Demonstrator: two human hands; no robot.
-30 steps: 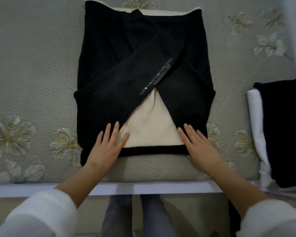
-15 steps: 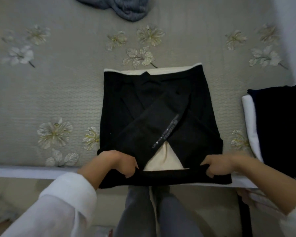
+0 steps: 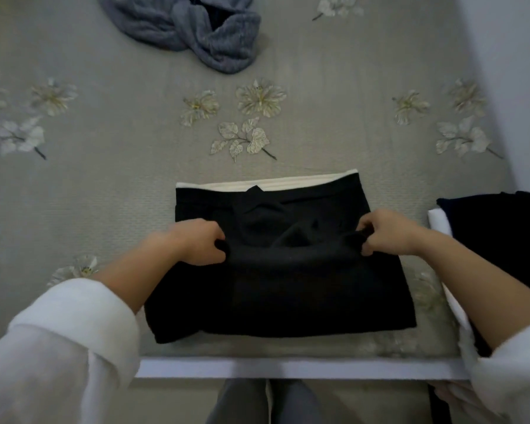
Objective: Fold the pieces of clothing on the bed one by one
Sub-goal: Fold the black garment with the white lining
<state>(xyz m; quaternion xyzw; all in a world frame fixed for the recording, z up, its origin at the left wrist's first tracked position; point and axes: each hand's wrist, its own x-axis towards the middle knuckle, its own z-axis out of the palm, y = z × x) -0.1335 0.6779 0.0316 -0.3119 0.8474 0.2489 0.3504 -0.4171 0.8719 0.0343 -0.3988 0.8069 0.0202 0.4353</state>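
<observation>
while pinching lifted hem of black garment point(image 3: 288, 289) in left grip point(image 3: 193, 241) and right grip point(image 3: 392, 235), fold straight away toward its cream far edge point(image 3: 266, 185)

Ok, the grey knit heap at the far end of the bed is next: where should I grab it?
Take the grey knit heap by the thick rolled fold at its near right end, reaching across from the bed's near edge. That fold stands raised and bunched, so a hand could probably close round it; the left part lies flatter.

Home bedroom; bed point(image 3: 104, 185) with flowered grey cover, clothes laid out
</observation>
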